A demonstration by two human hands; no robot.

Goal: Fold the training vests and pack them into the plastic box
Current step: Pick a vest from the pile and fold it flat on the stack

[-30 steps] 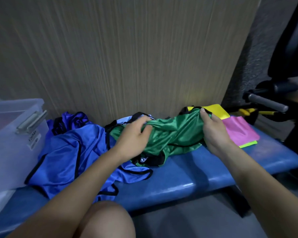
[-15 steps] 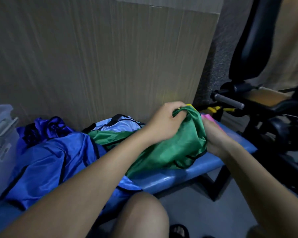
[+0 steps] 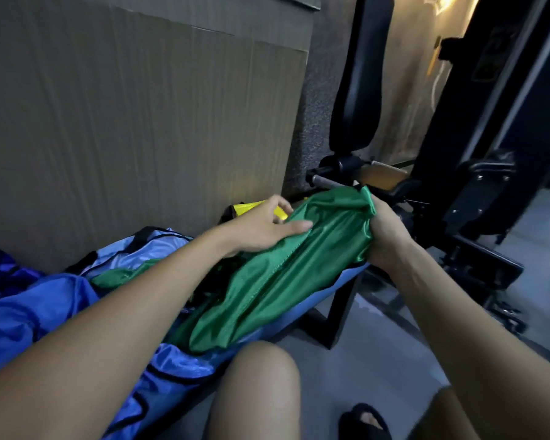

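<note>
Head view: right hand (image 3: pixel 382 231) clamped green vest (image 3: pixel 286 274) bunched at counter (image 3: pixel 302 315) right end; left hand (image 3: pixel 264 228) lay flat, fingers extended. Advice: tension fabric, smooth before folding.

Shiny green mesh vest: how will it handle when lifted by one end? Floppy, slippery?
Probably very floppy: the shiny green mesh vest sags in loose folds from where the right hand bunches its end. Likely slippery, given the glossy sheen. It seems light: the left hand rests on it with relaxed fingers, and it drapes over the blue padded bench without holding shape.
</note>
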